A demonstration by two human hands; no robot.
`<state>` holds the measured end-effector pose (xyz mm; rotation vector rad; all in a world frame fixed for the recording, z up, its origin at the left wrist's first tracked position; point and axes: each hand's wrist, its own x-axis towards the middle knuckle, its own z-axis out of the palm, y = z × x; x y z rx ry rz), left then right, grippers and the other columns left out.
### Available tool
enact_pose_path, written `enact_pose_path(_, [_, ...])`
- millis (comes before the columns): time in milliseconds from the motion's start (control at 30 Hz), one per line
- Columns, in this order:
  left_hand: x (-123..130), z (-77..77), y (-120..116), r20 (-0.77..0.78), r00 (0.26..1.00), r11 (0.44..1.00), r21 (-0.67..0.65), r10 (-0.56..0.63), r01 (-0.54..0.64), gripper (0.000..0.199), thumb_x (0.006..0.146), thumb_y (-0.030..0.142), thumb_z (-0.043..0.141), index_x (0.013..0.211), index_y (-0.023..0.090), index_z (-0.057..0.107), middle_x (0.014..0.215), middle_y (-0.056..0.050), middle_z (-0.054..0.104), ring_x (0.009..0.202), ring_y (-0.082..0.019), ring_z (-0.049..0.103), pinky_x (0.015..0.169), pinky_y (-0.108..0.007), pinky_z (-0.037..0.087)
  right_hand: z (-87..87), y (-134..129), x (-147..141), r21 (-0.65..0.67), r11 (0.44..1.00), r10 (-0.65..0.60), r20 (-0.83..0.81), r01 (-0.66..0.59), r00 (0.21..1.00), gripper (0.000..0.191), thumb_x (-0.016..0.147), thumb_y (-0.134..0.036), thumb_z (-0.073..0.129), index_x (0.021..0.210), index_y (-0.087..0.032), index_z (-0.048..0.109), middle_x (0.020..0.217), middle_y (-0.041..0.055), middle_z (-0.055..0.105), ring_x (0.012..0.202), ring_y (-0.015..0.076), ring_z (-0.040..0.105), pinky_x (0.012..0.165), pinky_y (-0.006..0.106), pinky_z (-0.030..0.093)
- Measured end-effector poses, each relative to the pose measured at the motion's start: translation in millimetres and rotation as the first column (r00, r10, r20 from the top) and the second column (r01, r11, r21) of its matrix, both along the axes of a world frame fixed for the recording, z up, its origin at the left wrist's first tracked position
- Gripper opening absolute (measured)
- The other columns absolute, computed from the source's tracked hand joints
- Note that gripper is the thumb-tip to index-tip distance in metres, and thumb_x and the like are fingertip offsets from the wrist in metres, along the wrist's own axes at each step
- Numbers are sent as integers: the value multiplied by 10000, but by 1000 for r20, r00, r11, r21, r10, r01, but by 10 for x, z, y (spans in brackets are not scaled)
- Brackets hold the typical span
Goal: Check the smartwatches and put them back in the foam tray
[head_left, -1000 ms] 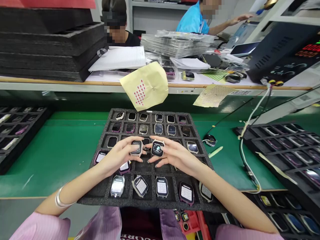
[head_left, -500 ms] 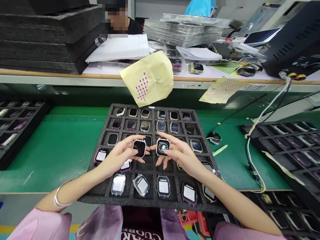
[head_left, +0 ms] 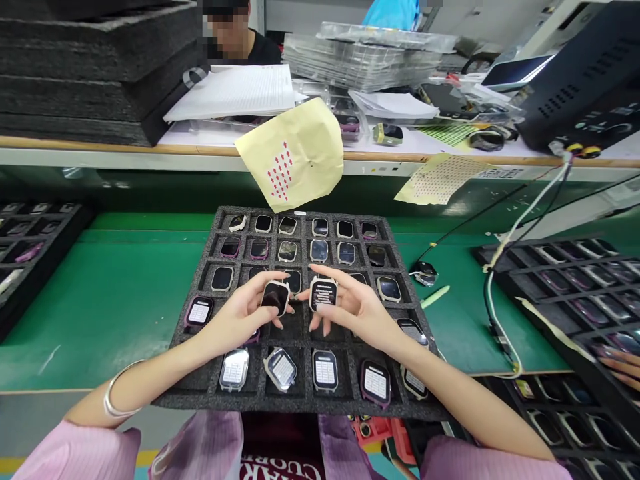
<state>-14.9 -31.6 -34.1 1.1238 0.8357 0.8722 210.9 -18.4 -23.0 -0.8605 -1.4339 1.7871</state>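
Note:
My left hand (head_left: pixel 255 303) grips a smartwatch body without strap, its pale case around a dark screen (head_left: pixel 275 297); the thumb lies on the glass. In my right hand (head_left: pixel 350 300) is a second pale smartwatch, whose lit screen (head_left: pixel 323 292) shows lines of text, with the thumb at its lower edge. Both are held over the middle of a black foam tray (head_left: pixel 310 402). Its compartments hold several strapless watches; near the front, a silver one (head_left: pixel 325 371) and a purple one (head_left: pixel 375 383) have lit white screens. My hands hide some compartments.
More watch trays stand at left (head_left: pixel 30 267) and right (head_left: pixel 560 293); another person's hand (head_left: pixel 623 367) touches the right one. Cables (head_left: pixel 487 293) and a green pen-like stick (head_left: pixel 435 297) lie beside my tray. A shelf behind carries foam blocks (head_left: pixel 90 80), plastic trays and papers.
The right watch's screen went from a round dial to lines of text. The left thumb slid lower on its dark screen. Another person's hand appeared at the far right.

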Motion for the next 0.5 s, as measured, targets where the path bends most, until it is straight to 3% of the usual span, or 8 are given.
enact_pose_path(100, [5, -20, 3, -17, 1000, 1000, 20, 17, -17, 450, 796, 103, 576, 1227, 199, 487, 1024, -54, 606, 907, -188, 638, 663, -259, 561, -33, 32, 35, -1, 997, 82, 51, -82, 995, 668, 829, -188, 676, 1387, -253, 316, 1187, 105, 616, 798, 171, 712, 646, 279, 581])
enact_pose_path(200, [10, -21, 3, -27, 999, 999, 29, 22, -21, 451, 788, 97, 572, 1219, 194, 484, 1004, -52, 612, 903, -192, 642, 660, -262, 557, -89, 90, 97, 86, 975, 161, 360, -204, 919, 582, 834, -207, 652, 1348, -220, 380, 965, 54, 652, 644, 153, 683, 552, 270, 557])
enact_pose_path(300, [11, -13, -2, -39, 999, 999, 30, 24, -23, 455, 775, 91, 565, 1211, 190, 483, 966, -46, 601, 910, -203, 645, 658, -268, 555, -93, 97, 166, 328, 862, 38, 718, -386, 695, 569, 755, -248, 742, 1273, -195, 512, 1021, 73, 617, 613, 147, 622, 551, 294, 528])
enact_pose_path(367, [13, -9, -10, -56, 998, 999, 31, 15, -13, 468, 772, 89, 565, 1220, 188, 473, 963, -44, 590, 921, -199, 637, 662, -266, 555, -41, 56, 220, 427, 751, -82, 817, -503, 571, 581, 750, -281, 753, 1282, -204, 535, 1175, 103, 555, 721, 182, 635, 642, 338, 535])
enact_pose_path(433, [17, -8, -21, -74, 997, 1000, 28, -3, 5, 476, 779, 96, 565, 1235, 183, 457, 949, -42, 588, 919, -190, 627, 668, -264, 554, 52, 8, 296, 439, 683, -128, 858, -583, 497, 648, 783, -295, 725, 1371, -217, 464, 1270, 117, 508, 823, 218, 646, 704, 360, 533])
enact_pose_path(500, [23, -10, -34, -92, 996, 1000, 26, -9, 11, 475, 789, 112, 567, 1243, 178, 446, 931, -39, 585, 907, -184, 622, 656, -257, 550, 162, -13, 406, 432, 661, -128, 871, -613, 475, 692, 817, -322, 700, 1427, -228, 388, 1308, 111, 501, 893, 228, 644, 741, 346, 526])
